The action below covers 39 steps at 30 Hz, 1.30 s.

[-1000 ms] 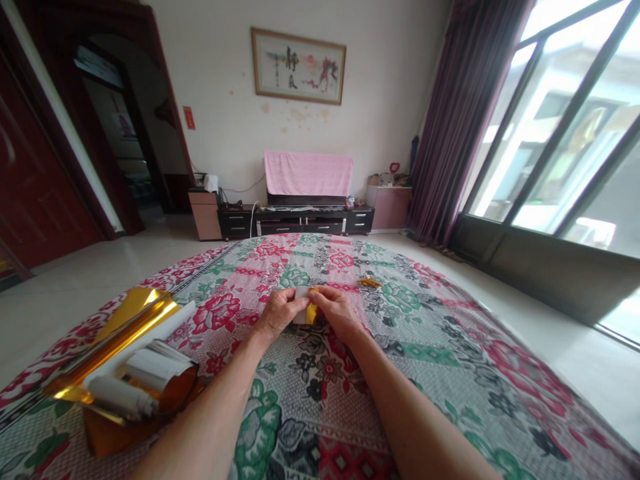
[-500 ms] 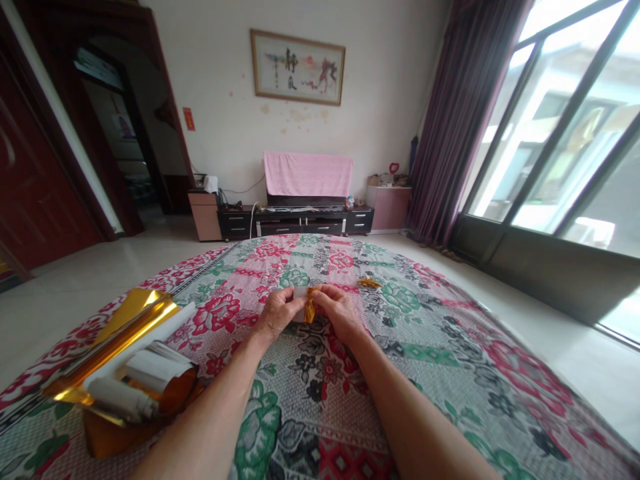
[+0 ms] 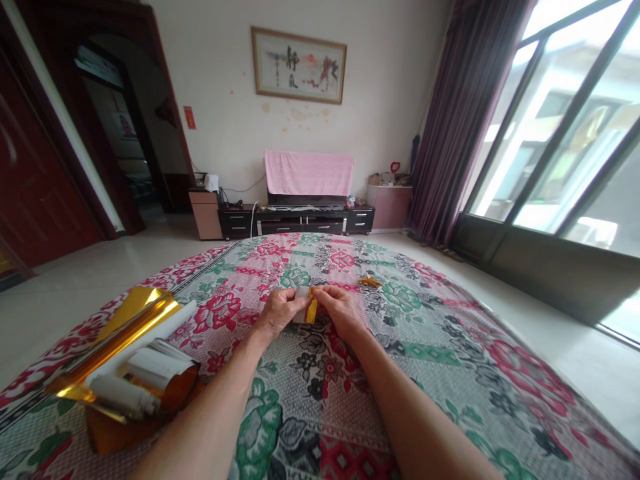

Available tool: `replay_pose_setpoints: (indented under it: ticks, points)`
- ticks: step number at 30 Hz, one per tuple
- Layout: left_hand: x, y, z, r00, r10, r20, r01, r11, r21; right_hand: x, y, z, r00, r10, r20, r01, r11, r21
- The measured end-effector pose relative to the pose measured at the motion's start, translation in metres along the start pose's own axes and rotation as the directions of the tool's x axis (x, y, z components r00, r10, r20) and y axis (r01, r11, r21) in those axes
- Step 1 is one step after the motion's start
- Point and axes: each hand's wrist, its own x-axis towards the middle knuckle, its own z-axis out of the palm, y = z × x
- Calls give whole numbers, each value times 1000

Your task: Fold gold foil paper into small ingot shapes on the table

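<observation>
Near the middle of the patterned cloth (image 3: 310, 413), two bare hands meet around a small foil piece (image 3: 311, 311), which shows white on its left part and gold on its right. The left hand (image 3: 279, 312) pinches the white part, its thumb lying across the top. The right hand (image 3: 341, 310) grips the gold part near its upper edge, thumb and fingers closed together. Both hands are narrow, with the foil piece between their fingertips; its lower end hangs free below the thumbs. How many layers it has is too small to tell.

Beyond the right hand and a little to its right, a crumpled gold scrap (image 3: 371, 283) lies apart on the cloth. To the left of the left forearm sits a heap of gold sheets (image 3: 150, 317), with white backs showing on some, and a curled roll (image 3: 123, 395) at its near side.

Across the room, a black TV stand (image 3: 320, 227) stands against the wall, with a pink towel (image 3: 309, 173) draped above it and a painting (image 3: 299, 65) higher up. On the right, a purple curtain (image 3: 440, 133) hangs beside a tall window (image 3: 545, 140).
</observation>
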Motion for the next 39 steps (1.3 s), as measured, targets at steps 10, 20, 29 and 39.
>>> replay_pose_setpoints:
  ticks: [10, 20, 29, 39]
  points:
    - [2, -4, -7, 997, -30, 71, 36, 995, -93, -4, -6, -2, 995, -52, 83, 58, 996, -72]
    - [3, -4, -8, 998, -11, 56, 15, 996, -84, -5, -7, -3, 988, -39, 150, 52, 995, -87]
    - [1, -1, -7, 999, -24, 34, 25, 999, -46, -6, -9, -4, 983, -47, 175, 66, 992, -103]
    - [2, 1, -6, 996, -44, -72, 38, 995, -91, 4, 3, -9, 998, -40, -41, 45, 993, 111]
